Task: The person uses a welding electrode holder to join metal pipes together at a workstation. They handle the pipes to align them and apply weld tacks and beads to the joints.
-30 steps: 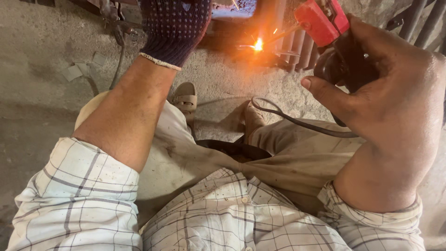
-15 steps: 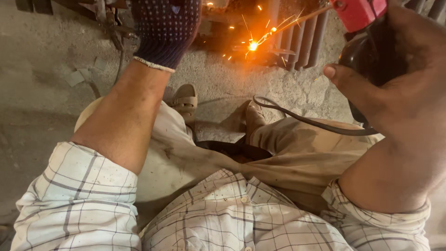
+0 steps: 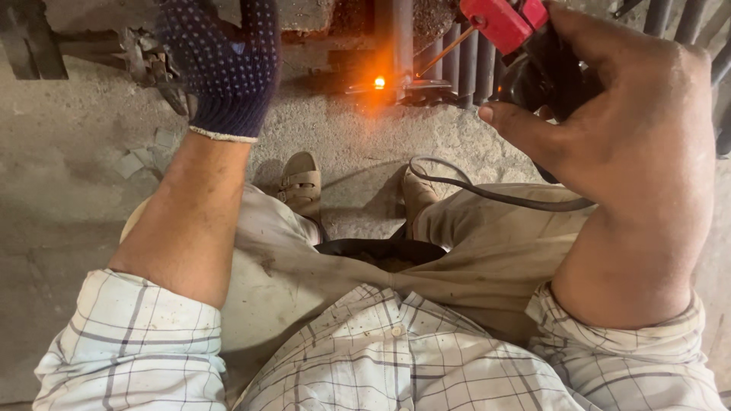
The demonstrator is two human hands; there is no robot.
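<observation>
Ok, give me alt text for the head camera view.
A seated person's bare right hand grips a red and black welding holder, its rod tip glowing orange on metal bars; the gloved left hand steadies nearby metalwork.

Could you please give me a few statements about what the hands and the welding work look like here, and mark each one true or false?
1. The left hand wears a dark dotted glove. True.
2. The right hand is gloved too. False: it is bare.
3. The right hand grips a red and black electrode holder. True.
4. The glowing spot sits on the person's knee. False: it is on the metal bars ahead of the feet.
5. A dark cable runs from the holder across the right leg. True.
6. The person wears heavy boots. False: a sandal shows.
</observation>
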